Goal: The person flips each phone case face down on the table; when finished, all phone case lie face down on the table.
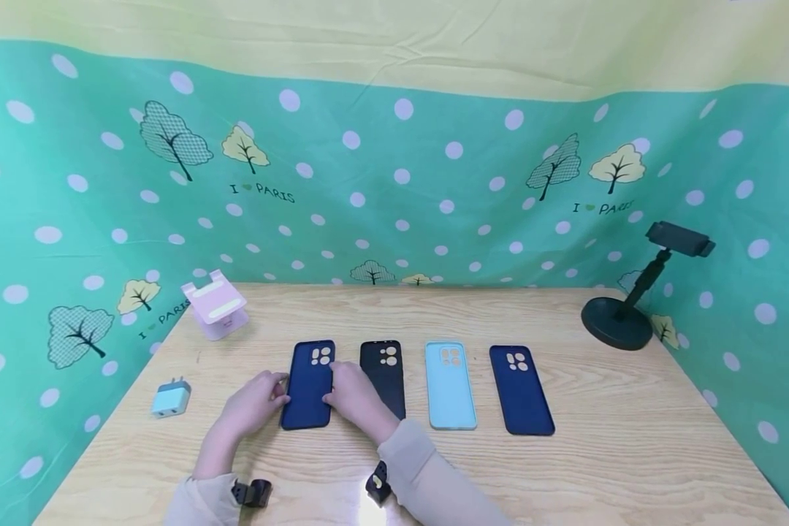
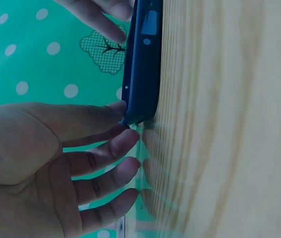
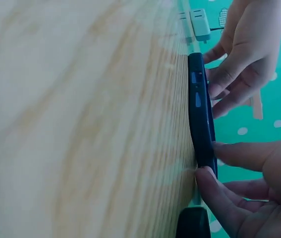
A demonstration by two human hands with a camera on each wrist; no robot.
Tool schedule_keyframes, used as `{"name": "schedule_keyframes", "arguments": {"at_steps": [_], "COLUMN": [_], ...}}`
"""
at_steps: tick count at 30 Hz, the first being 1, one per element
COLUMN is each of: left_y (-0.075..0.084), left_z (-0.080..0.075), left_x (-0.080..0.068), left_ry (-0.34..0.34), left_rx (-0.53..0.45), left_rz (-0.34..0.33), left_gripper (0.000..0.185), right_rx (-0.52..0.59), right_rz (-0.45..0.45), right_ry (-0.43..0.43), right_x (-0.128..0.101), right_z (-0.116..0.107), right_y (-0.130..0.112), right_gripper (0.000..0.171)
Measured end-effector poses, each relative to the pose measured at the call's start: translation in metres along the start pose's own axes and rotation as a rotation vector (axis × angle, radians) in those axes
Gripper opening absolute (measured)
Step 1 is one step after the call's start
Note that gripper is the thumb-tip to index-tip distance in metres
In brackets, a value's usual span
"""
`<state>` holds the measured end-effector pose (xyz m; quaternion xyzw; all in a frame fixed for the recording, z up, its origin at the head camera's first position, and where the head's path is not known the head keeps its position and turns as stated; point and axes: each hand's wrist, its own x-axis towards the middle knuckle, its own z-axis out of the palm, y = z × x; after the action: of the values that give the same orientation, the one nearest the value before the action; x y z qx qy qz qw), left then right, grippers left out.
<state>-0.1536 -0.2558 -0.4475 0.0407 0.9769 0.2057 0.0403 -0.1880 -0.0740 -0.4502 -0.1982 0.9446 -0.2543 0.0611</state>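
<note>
A dark blue phone case [image 1: 307, 394] with camera cutouts lies on the table, between my two hands. My left hand [image 1: 255, 400] holds its left edge; in the left wrist view the thumb [image 2: 105, 113] presses on the rim and the other fingers spread below. Along the opposite edge, my right hand [image 1: 353, 393] pinches the case between thumb and fingertip, as the right wrist view shows with the case [image 3: 199, 109] edge-on. A black phone case [image 1: 386, 380] lies just right of it, partly covered by my right hand and forearm.
Further right lie a light blue phone case [image 1: 450, 394] and another dark blue phone case [image 1: 523, 398]. A light blue charger plug [image 1: 171, 399] sits at left, a pink phone stand [image 1: 217, 307] behind it. A black stand [image 1: 621, 321] rises at the back right before the patterned curtain [image 1: 427, 168].
</note>
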Motion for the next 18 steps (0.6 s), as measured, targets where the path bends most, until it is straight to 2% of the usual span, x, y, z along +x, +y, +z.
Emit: {"name": "schedule_keyframes", "arguments": {"at_steps": [4,6,12,18], "left_y": [0.001,0.002,0.004,0.003], "left_z": [0.000,-0.001,-0.002,-0.003], "left_x": [0.000,0.000,-0.001,-0.002], "left_ry": [0.002,0.000,-0.011,0.003], "left_rx": [0.005,0.008,-0.004,0.000], "left_rz": [0.011,0.007,-0.007,0.013], "left_gripper": [0.038,0.037,0.035,0.034], "right_rx": [-0.058,-0.052,0.051,0.208], "right_rz": [0.011,0.019,0.037,0.085], "right_ry": [-0.009,-0.007,-0.002,-0.015], "right_x": [-0.002,-0.002,-0.002,-0.005], "right_z": [0.001,0.002,0.007,0.011], "right_y": [-0.005,-0.006,-0.005,-0.006], "right_gripper": [0.055,0.054,0.054,0.055]}}
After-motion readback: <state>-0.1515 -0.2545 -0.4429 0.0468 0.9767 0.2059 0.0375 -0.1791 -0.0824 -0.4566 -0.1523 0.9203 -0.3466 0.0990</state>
